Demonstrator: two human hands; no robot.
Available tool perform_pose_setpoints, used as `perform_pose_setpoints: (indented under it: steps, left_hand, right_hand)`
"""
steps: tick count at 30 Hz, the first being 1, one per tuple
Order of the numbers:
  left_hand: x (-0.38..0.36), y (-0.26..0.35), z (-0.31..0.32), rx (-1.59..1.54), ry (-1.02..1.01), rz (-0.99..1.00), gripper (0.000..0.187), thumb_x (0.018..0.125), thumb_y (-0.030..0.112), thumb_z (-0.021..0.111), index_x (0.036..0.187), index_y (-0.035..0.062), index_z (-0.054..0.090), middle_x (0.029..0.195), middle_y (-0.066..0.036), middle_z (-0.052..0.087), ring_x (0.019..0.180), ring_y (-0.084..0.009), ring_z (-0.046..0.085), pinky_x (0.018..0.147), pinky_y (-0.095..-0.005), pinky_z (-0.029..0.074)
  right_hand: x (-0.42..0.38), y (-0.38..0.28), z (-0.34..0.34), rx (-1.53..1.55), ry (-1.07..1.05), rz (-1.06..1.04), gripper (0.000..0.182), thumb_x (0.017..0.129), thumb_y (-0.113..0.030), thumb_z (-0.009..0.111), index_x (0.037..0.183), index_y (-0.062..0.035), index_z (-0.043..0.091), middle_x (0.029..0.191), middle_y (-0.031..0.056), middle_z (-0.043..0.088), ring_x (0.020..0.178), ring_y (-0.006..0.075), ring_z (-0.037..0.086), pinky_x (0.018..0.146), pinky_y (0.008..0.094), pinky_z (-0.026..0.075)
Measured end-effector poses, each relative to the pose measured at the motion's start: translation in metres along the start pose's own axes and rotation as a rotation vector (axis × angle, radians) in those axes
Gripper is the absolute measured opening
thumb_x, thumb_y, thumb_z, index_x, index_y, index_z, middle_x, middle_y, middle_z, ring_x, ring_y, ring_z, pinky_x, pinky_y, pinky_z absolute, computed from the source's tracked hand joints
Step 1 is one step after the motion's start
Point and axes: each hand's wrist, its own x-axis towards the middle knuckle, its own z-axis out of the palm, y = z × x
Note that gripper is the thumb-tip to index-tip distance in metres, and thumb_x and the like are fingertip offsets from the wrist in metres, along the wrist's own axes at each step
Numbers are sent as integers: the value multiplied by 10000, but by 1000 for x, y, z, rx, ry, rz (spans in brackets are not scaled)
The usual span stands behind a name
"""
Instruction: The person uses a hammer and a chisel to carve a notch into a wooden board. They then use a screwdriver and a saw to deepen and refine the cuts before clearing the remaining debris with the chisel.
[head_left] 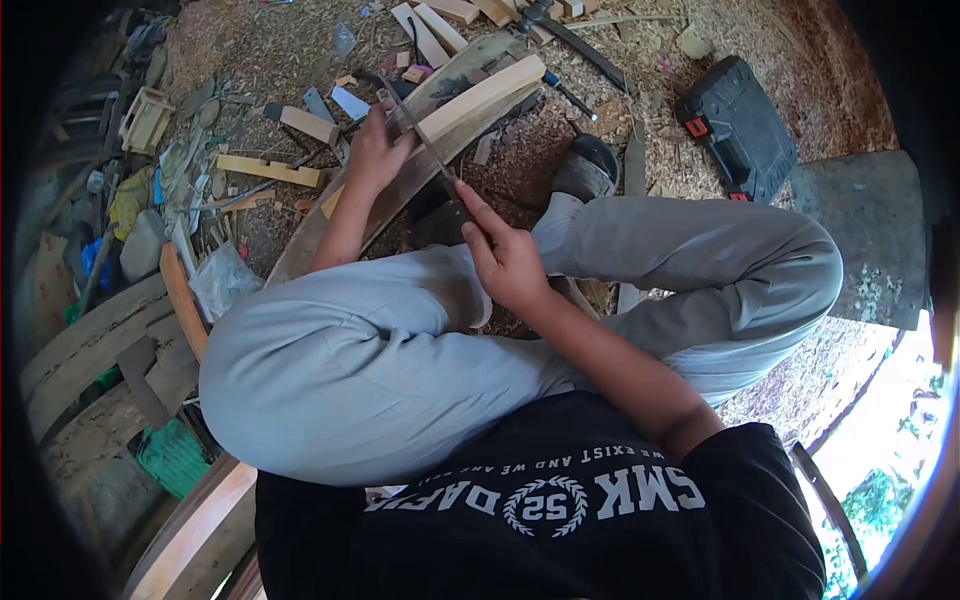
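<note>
A pale curved piece of wood [482, 97] lies along a weathered plank [305, 240] on the ground. My left hand [373, 160] grips it partway along, fingers bent around its side. In my right hand [505, 260] is the dark handle of a long, narrow metal tool [432, 150], the index finger stretched along it. The tool's blade crosses the wood at a slant, just to the right of my left fingers. Its far end reaches past my left hand.
A hammer [575, 45] rests beyond the wood, near a dark screwdriver-like tool [570, 95]. To the right lies a black plastic case [740, 130] with red latches. Wood offcuts [268, 170] and shavings cover the ground; a clear plastic bag [224, 280] sits left of my knee.
</note>
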Motion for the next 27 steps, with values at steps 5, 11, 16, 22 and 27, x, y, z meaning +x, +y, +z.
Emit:
perform_pose_setpoints:
  steps: [5,11,16,22,27]
  left_hand:
    - [-2,5,-4,40,-59,-49,663,909,420,713,1402,5,557,1210,-300,698,1111,-463,687,966,-520,531]
    - [-4,-2,2,77,27,37,677,920,438,711,1431,15,577,1165,-277,717,1031,-440,706,938,-512,538]
    - [-6,3,0,80,15,13,675,922,448,714,1439,34,585,1159,-264,723,976,-412,724,918,-507,549]
    - [-6,3,2,46,11,-9,663,918,437,717,1431,35,592,1155,-260,725,967,-402,728,910,-508,552]
    - [-6,-1,2,88,67,91,669,915,428,718,1429,18,595,1172,-261,724,959,-404,726,926,-502,550]
  right_hand:
    - [5,11,-4,147,89,-140,533,1062,-142,595,1589,-187,525,977,210,747,665,192,678,713,327,559]
    - [7,-4,-12,128,10,-13,521,1058,-139,597,1574,-180,543,1112,221,762,705,195,708,750,331,571]
    - [4,-5,-12,74,42,-64,530,1050,-138,594,1575,-193,539,1094,230,756,730,310,743,737,346,576]
    - [5,-7,-15,49,-12,30,526,1047,-149,599,1570,-187,544,1063,242,748,695,300,745,711,363,574]
    - [5,-10,-23,142,-45,18,495,1074,-109,562,1568,-77,530,1449,179,679,1315,231,663,1065,331,504]
